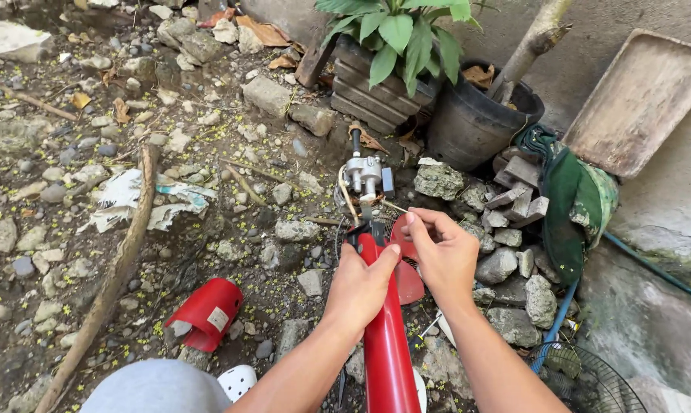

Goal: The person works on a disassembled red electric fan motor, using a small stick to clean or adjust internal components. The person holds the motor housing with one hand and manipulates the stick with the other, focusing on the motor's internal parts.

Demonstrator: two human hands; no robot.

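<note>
Red fan stand (387, 344), a glossy plastic column, rises from the bottom edge of the view up the middle, and both hands are on its top end! Left hand (358, 287) is wrapped around the column just below the top, thumb pressed up along the red plastic, fingers curled round the far side. Right hand (441, 252) sits just beside it, fingertips pinched tight on a thin pale wire (395, 206) that runs up and left toward the small grey metal fan motor (364, 174). That motor, bare of any housing, perches right above the stand's tip, a dark shaft poking up from it, a few loose wires trailing round its base. Behind the right hand, a translucent red fan blade (408, 279) peeks out, partly hidden by the palm and wrist.

Down on the stony dirt ground (231, 199), a curved red plastic cover (206, 313) lies well left of the stand, open side down. A round wire fan guard (590, 378) rests at the lower right corner. Further back, a black plastic pot (475, 118) holding a bare trunk stands against the wall, next to a leafy green plant (399, 30), with a long brown stick (112, 279) lying on the left.
</note>
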